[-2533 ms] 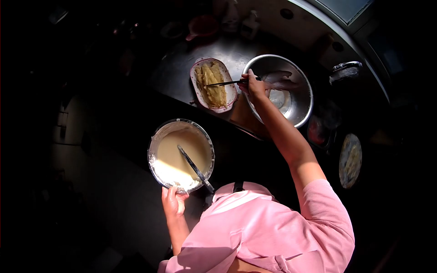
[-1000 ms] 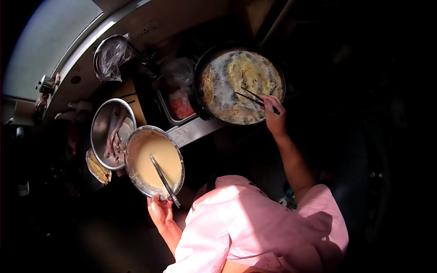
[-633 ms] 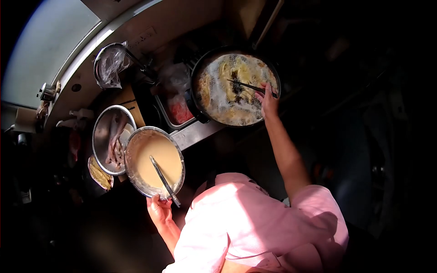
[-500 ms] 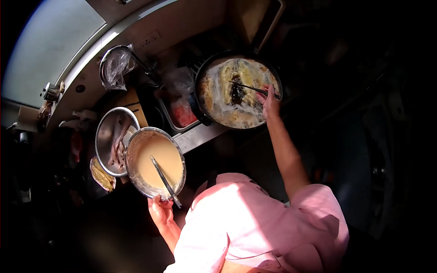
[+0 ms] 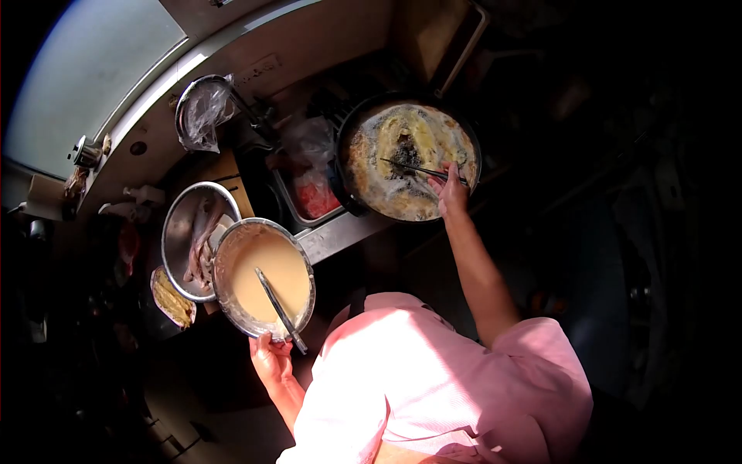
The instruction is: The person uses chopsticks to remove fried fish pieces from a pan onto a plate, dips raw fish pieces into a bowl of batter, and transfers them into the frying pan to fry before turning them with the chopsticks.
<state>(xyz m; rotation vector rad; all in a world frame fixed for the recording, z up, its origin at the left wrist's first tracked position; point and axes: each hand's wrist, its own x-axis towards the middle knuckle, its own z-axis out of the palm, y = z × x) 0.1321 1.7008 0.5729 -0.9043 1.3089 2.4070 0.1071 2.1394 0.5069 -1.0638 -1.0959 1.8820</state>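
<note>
My right hand [image 5: 451, 190] is closed around dark chopsticks [image 5: 416, 167], whose tips reach into a wide black pan [image 5: 478, 166] of bubbling oil. Pale yellow battered pieces [image 5: 402, 127] float in the foaming oil around a darker patch. With my left hand [image 5: 270, 357] I grip the near rim of a metal bowl [image 5: 308, 309] that holds cream-coloured batter [image 5: 259, 259]. A long metal utensil [image 5: 277, 303], perhaps tongs, leans in the batter with its end over the rim near my fingers.
Left of the batter bowl stands a steel bowl [image 5: 176, 232] with strips of raw meat or seafood [image 5: 203, 247]. A tray of red food [image 5: 315, 197] sits beside the pan. A plastic-covered round item [image 5: 205, 116] and a dish of yellowish food [image 5: 171, 298] are farther left.
My right hand and the chopsticks have shifted slightly left and toward me over the pan. The dark patch of oil has changed shape. My left hand and the batter bowl stay nearly still.
</note>
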